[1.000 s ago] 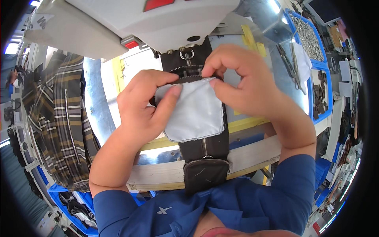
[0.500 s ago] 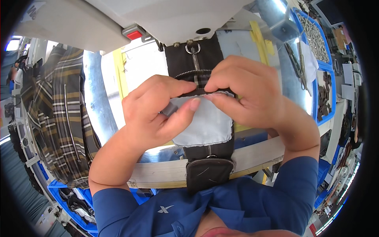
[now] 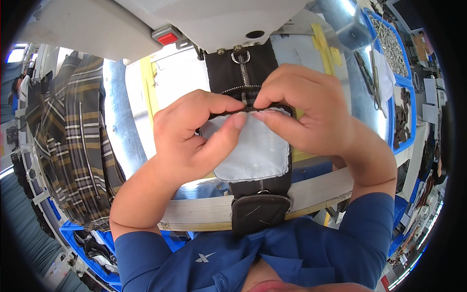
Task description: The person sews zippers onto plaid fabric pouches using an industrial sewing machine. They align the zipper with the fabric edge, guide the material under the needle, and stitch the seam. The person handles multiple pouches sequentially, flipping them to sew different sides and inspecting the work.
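Both hands, left hand [image 3: 194,138] and right hand [image 3: 304,112], pinch the grey patch [image 3: 253,148] top edge onto the black bag [image 3: 260,204] at centre. Machine head [image 3: 194,19] at 12 o'clock, plaid cloth [image 3: 73,146] at 9, blue tray [image 3: 396,97] at 3; fingers hide the seam.

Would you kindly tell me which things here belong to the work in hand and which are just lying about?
In hand:
- left hand and right hand, pinching the pale grey fabric patch
- black zipped strap piece beneath it

Lying about:
- plaid garment
- scissors
- blue trays
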